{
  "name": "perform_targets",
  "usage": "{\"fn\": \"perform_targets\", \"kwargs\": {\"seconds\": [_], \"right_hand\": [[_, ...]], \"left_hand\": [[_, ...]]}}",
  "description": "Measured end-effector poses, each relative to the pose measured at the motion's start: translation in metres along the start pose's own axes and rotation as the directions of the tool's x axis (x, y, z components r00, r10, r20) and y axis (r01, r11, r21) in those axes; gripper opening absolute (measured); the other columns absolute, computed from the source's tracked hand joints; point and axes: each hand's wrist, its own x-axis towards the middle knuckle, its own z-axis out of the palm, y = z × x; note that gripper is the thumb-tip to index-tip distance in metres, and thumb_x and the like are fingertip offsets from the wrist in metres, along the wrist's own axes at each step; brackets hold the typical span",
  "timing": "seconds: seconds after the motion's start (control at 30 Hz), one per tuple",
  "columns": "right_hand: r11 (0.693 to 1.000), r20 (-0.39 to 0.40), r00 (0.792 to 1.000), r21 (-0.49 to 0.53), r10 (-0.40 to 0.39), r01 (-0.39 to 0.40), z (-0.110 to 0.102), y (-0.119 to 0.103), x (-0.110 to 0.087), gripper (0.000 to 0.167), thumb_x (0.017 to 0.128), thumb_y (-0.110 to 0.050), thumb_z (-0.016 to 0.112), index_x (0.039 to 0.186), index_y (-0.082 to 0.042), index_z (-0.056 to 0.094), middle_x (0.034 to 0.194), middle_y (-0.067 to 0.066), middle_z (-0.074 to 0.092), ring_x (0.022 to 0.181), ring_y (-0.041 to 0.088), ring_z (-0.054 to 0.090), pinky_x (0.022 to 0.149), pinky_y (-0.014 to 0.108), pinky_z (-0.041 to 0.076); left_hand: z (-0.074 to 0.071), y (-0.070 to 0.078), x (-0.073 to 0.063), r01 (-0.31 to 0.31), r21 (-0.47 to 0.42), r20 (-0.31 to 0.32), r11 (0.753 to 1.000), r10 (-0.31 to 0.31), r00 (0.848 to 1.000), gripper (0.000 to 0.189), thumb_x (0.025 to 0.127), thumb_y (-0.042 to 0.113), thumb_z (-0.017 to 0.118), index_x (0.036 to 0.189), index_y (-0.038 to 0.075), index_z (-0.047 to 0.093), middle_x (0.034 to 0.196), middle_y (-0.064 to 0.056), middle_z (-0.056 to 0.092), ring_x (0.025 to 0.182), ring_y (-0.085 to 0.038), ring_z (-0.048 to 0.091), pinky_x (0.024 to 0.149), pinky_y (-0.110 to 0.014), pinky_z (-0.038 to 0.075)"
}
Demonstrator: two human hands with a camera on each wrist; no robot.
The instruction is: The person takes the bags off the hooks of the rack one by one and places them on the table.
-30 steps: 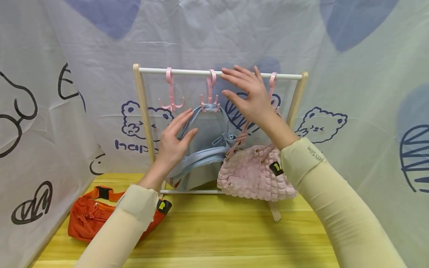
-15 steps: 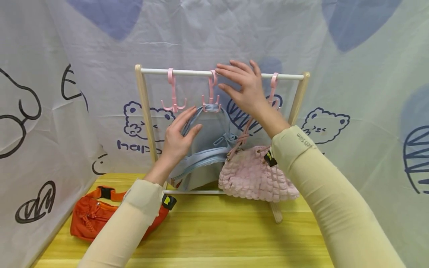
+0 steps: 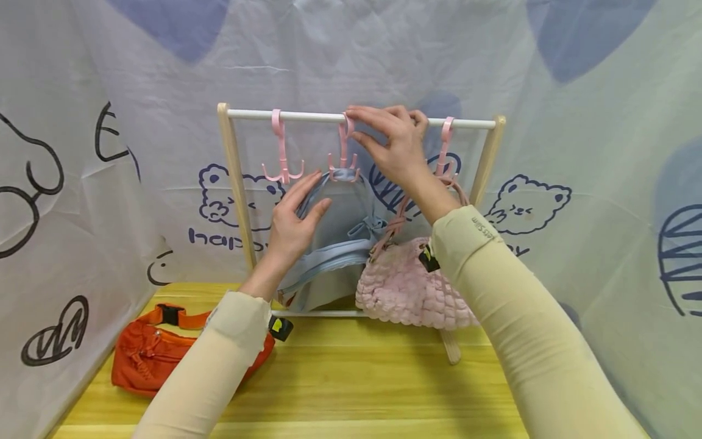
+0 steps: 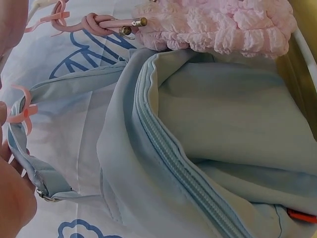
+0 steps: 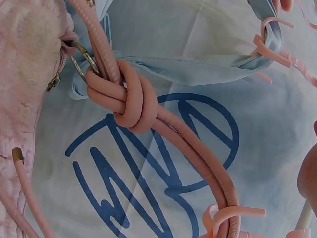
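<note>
A light blue backpack [image 3: 337,256] hangs by its top loop from the prongs of the middle pink hook [image 3: 343,146]. My right hand [image 3: 397,143] is at that hook's curved top on the white rod [image 3: 312,116], pinching it with thumb and index finger on either side. My left hand [image 3: 293,228] lies along the backpack's left strap, fingers extended upward and thumb apart. In the left wrist view, its fingertips show behind the strap [image 4: 22,148]. A pink quilted bag [image 3: 408,286] hangs to the right by knotted cords [image 5: 131,94], partly hidden by my right sleeve.
An orange waist bag [image 3: 145,360] lies on the yellow wooden table [image 3: 351,378] at left, partly behind my left sleeve. Another pink hook [image 3: 281,146] hangs at the rod's left with bare prongs. A wooden post [image 3: 488,155] supports the right end. Printed cloth hangs behind.
My right hand has moved left along the rod to the middle hook, and its fingers have curled in at the hook's top. My left hand has shifted slightly right beside the backpack strap.
</note>
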Motion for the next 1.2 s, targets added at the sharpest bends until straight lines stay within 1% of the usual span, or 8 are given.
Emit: {"fn": "perform_targets", "kwargs": {"seconds": [0.23, 0.43, 0.67, 0.77, 0.83, 0.97, 1.1, 1.2], "right_hand": [[0.998, 0.027, 0.998, 0.011, 0.056, -0.056, 0.0, -0.002, 0.001, 0.034, 0.097, -0.029, 0.075, 0.129, -0.018, 0.075, 0.128, -0.001, 0.074, 0.104, 0.028, 0.053, 0.101, 0.053, 0.021], [0.991, 0.071, 0.989, 0.016, 0.129, -0.131, -0.002, -0.003, 0.002, 0.033, 0.096, -0.03, 0.076, 0.128, -0.02, 0.075, 0.129, -0.002, 0.073, 0.104, 0.028, 0.05, 0.105, 0.05, 0.019], [0.98, 0.128, 0.971, -0.002, 0.2, -0.201, -0.006, -0.007, 0.005, 0.034, 0.097, -0.032, 0.075, 0.13, -0.023, 0.073, 0.129, -0.002, 0.072, 0.104, 0.027, 0.048, 0.107, 0.047, 0.017], [0.977, 0.139, 0.967, -0.01, 0.213, -0.213, -0.007, -0.007, 0.006, 0.035, 0.097, -0.031, 0.075, 0.131, -0.023, 0.073, 0.129, -0.002, 0.072, 0.106, 0.027, 0.048, 0.107, 0.046, 0.017], [0.977, 0.14, 0.967, -0.016, 0.212, -0.212, -0.008, -0.007, 0.006, 0.035, 0.097, -0.031, 0.074, 0.131, -0.023, 0.073, 0.129, -0.002, 0.072, 0.105, 0.027, 0.048, 0.107, 0.046, 0.017], [0.976, 0.148, 0.965, -0.018, 0.217, -0.217, -0.008, -0.007, 0.006, 0.035, 0.097, -0.032, 0.074, 0.131, -0.023, 0.072, 0.127, 0.0, 0.072, 0.105, 0.027, 0.048, 0.107, 0.046, 0.018], [0.971, 0.156, 0.958, -0.021, 0.239, -0.239, -0.007, -0.008, 0.006, 0.035, 0.097, -0.032, 0.075, 0.131, -0.024, 0.072, 0.123, 0.002, 0.073, 0.108, 0.026, 0.049, 0.108, 0.046, 0.018], [0.97, 0.162, 0.956, -0.028, 0.244, -0.243, -0.006, -0.008, 0.006, 0.035, 0.097, -0.033, 0.074, 0.131, -0.025, 0.072, 0.125, 0.001, 0.073, 0.11, 0.026, 0.05, 0.109, 0.046, 0.018]], "left_hand": [[0.004, 0.002, 0.003, 0.017, -0.011, -0.024, 1.0, -0.017, 1.0, 0.048, 0.099, 0.013, 0.073, 0.144, 0.006, 0.062, 0.149, -0.011, 0.059, 0.141, -0.024, 0.052, 0.119, -0.036, 0.038], [0.006, 0.001, 0.008, 0.017, 0.008, -0.055, 1.0, -0.017, 0.998, 0.04, 0.099, 0.01, 0.072, 0.139, 0.005, 0.066, 0.142, -0.012, 0.063, 0.137, -0.026, 0.054, 0.118, -0.037, 0.039], [0.009, -0.003, 0.015, 0.015, 0.011, -0.099, 1.0, -0.014, 0.995, 0.033, 0.097, 0.005, 0.072, 0.13, 0.001, 0.069, 0.129, -0.017, 0.067, 0.121, -0.031, 0.063, 0.106, -0.044, 0.049], [0.01, -0.004, 0.019, 0.004, 0.013, -0.102, 1.0, -0.003, 0.995, 0.03, 0.097, 0.004, 0.072, 0.127, -0.001, 0.07, 0.124, -0.018, 0.068, 0.116, -0.033, 0.064, 0.104, -0.044, 0.051], [0.01, -0.006, 0.021, 0.012, 0.022, -0.102, 1.0, -0.01, 0.995, 0.029, 0.097, 0.005, 0.072, 0.126, 0.0, 0.071, 0.123, -0.018, 0.069, 0.113, -0.032, 0.065, 0.1, -0.043, 0.053], [0.01, -0.007, 0.023, 0.06, 0.014, -0.089, 0.998, -0.059, 0.994, 0.027, 0.098, 0.006, 0.072, 0.125, 0.002, 0.072, 0.122, -0.015, 0.07, 0.107, -0.03, 0.068, 0.09, -0.038, 0.055], [0.009, -0.006, 0.024, 0.138, -0.035, -0.022, 0.99, -0.139, 0.99, 0.027, 0.101, 0.01, 0.069, 0.127, 0.004, 0.069, 0.121, -0.013, 0.072, 0.098, -0.026, 0.07, 0.081, -0.028, 0.055], [0.009, -0.007, 0.025, 0.172, -0.081, 0.024, 0.982, -0.171, 0.985, 0.028, 0.103, 0.01, 0.066, 0.129, 0.003, 0.066, 0.12, -0.015, 0.072, 0.09, -0.023, 0.07, 0.078, -0.022, 0.054]]}}
